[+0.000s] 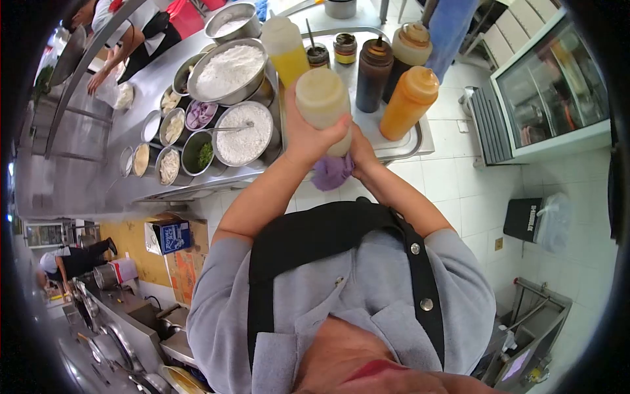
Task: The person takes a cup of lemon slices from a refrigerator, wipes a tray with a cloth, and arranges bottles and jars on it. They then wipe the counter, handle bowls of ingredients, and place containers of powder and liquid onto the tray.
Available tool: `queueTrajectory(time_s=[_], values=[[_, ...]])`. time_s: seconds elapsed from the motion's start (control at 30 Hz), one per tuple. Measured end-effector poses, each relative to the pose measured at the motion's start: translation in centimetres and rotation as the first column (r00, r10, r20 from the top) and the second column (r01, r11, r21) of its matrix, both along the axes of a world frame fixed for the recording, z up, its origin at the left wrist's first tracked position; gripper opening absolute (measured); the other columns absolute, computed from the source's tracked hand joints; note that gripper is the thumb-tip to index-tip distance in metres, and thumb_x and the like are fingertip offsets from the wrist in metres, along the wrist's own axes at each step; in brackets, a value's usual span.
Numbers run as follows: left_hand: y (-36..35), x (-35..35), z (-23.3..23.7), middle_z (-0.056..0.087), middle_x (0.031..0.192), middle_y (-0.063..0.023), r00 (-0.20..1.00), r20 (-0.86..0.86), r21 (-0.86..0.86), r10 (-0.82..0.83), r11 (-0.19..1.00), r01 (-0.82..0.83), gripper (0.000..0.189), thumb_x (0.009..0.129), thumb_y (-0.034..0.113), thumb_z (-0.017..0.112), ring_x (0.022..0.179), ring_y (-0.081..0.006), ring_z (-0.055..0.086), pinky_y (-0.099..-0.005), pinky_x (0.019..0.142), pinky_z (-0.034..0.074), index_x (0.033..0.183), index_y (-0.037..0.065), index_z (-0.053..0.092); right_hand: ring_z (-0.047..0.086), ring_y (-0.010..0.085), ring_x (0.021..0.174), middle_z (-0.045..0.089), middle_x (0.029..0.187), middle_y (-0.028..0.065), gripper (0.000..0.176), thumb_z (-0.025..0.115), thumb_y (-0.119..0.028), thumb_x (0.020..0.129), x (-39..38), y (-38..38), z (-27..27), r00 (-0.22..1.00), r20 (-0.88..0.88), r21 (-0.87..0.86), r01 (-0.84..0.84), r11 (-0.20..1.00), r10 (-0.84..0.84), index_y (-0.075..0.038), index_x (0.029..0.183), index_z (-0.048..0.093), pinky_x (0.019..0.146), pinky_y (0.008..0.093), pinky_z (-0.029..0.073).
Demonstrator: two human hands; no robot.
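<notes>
My left hand (314, 139) is wrapped round a pale, translucent squeeze bottle (321, 98), whose broad end faces me. Close against the bottle's lower part, my right hand (361, 152) grips a purple cloth (332, 172); some of its fingers are hidden behind the bottle. Beyond my hands a metal tray (415, 139) holds an orange sauce bottle (410, 102), a dark brown sauce bottle (375, 75), another dark bottle with a beige top (410, 49) and a bottle of yellow liquid (286, 49). Two small jars (344, 49) of dark contents stand at the back.
Left of the tray, a steel counter (121, 180) carries large bowls of white flour (230, 71), chopped purple onion (200, 115) and chopped greens (205, 155). Another person (128, 33) works at its far end. A glass-door fridge (554, 85) stands at right.
</notes>
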State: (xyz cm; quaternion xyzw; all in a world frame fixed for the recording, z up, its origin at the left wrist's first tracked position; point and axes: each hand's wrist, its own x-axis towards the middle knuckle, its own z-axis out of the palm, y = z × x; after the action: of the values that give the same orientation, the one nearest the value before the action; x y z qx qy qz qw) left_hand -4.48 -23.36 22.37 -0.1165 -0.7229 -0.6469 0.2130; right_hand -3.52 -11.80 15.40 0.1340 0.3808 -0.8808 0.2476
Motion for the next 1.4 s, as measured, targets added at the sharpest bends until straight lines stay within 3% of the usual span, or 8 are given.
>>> queueTrajectory(time_s=[0.17,0.27,0.4,0.5,0.93,1.13,1.33,1.4], values=[[-5.9,2.7,-1.0,0.052,0.115,-0.0135,0.994,0.064,-0.098,0.084,0.992,-0.078,0.090,0.058,0.020,0.083,0.103,-0.0238,0.055,-0.0361,0.091,0.045,0.129,0.000,0.032,0.064,0.0279,0.086,0.066,0.088,0.0138,0.041,0.046,-0.040,0.091,-1.0,-0.5,-2.8,0.905,-0.290,0.552,-0.108,0.827,0.312,-0.002,0.100,0.061,0.074,0.0383,0.050],[-8.7,5.5,-0.6,0.055,0.113,-0.0148,0.996,0.030,-0.031,0.078,0.997,-0.077,0.090,0.059,0.022,0.083,0.101,-0.0241,0.058,-0.0364,0.089,0.047,0.129,-0.001,0.031,0.063,0.0258,0.088,0.065,0.093,0.0170,0.035,0.052,-0.035,0.090,-2.7,-1.2,1.4,0.798,-0.318,0.934,0.170,0.315,0.512,-0.002,0.097,0.061,0.075,0.0348,0.048],[-9.6,8.1,-0.3,0.055,0.113,-0.0165,0.996,-0.006,0.054,0.089,0.995,-0.089,0.090,0.067,0.032,0.081,0.100,-0.0261,0.060,-0.0393,0.085,0.050,0.134,-0.001,0.029,0.053,0.0362,0.107,0.057,0.107,0.0228,0.030,0.051,-0.025,0.088,-11.9,-4.0,-2.2,0.698,-0.393,0.797,0.584,-0.157,0.599,0.002,0.101,0.060,0.088,0.0421,0.045],[-10.8,9.5,-0.9,0.054,0.114,-0.0178,0.995,0.053,0.092,0.086,0.992,-0.090,0.095,0.063,0.026,0.083,0.102,-0.0258,0.059,-0.0389,0.089,0.049,0.133,0.000,0.024,0.045,0.0374,0.115,0.051,0.117,0.0216,0.030,0.049,-0.019,0.087,-15.8,-6.0,-6.9,0.861,-0.284,0.767,0.468,-0.440,0.421,0.002,0.106,0.058,0.092,0.0471,0.042],[-11.0,4.9,0.1,0.048,0.119,-0.0148,0.987,-0.032,0.020,0.160,0.987,-0.159,0.093,0.058,0.023,0.086,0.107,-0.0231,0.053,-0.0368,0.092,0.045,0.128,0.000,0.029,0.055,0.0317,0.100,0.062,0.098,0.0155,0.021,0.054,-0.009,0.077,-4.3,-3.5,-5.6,0.146,-0.342,0.924,0.230,0.304,0.928,-0.005,0.095,0.065,0.083,0.0409,0.046],[-5.9,-0.5,0.1,0.046,0.121,-0.0155,0.995,-0.004,0.016,0.099,0.995,-0.099,0.091,0.062,0.018,0.084,0.111,-0.0231,0.051,-0.0367,0.093,0.044,0.130,0.002,0.026,0.062,0.0337,0.087,0.066,0.090,0.0110,0.021,0.056,-0.006,0.072,-2.3,1.8,-3.1,0.212,-0.182,0.967,0.218,0.135,0.960,-0.007,0.090,0.067,0.077,0.0411,0.049],[-2.1,-6.1,-3.0,0.046,0.121,-0.0162,0.990,0.053,0.035,0.134,0.990,-0.136,0.092,0.062,0.020,0.085,0.111,-0.0245,0.051,-0.0356,0.095,0.042,0.131,0.000,0.027,0.064,0.0339,0.079,0.067,0.082,0.0134,0.021,0.053,-0.014,0.074,1.0,7.5,4.6,0.498,0.362,0.858,0.151,-0.491,0.787,-0.009,0.089,0.068,0.074,0.0445,0.049],[-1.3,-7.7,-4.0,0.045,0.121,-0.0161,0.987,0.055,0.010,0.152,0.988,-0.153,0.092,0.062,0.021,0.085,0.111,-0.0248,0.050,-0.0351,0.095,0.041,0.131,-0.001,0.027,0.064,0.0331,0.080,0.067,0.083,0.0147,0.020,0.052,-0.016,0.076,1.5,9.8,7.6,0.501,0.276,0.940,0.039,-0.340,0.820,-0.008,0.086,0.067,0.075,0.0441,0.049]])
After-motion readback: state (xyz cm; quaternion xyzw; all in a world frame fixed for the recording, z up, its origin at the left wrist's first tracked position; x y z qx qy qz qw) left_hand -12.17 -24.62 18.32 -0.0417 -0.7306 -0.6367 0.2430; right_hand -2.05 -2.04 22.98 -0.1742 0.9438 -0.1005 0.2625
